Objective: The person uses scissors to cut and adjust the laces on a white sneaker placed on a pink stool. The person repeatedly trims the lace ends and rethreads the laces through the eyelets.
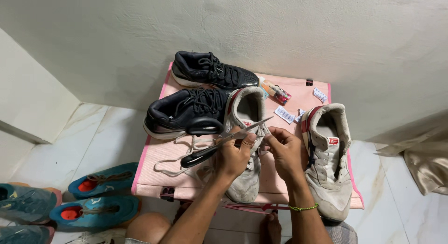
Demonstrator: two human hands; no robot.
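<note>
Both bare forearms reach up over the near edge of the pink desk (289, 176), the left hand (233, 155) curled in a closed grip, the right hand (285, 150) just beside it, fingertips pinched together, a green band circling its wrist.

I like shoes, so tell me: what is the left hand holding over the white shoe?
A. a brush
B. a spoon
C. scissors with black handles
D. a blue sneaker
C: the left hand grips scissors with black handles, blades open above the white shoe.
</note>
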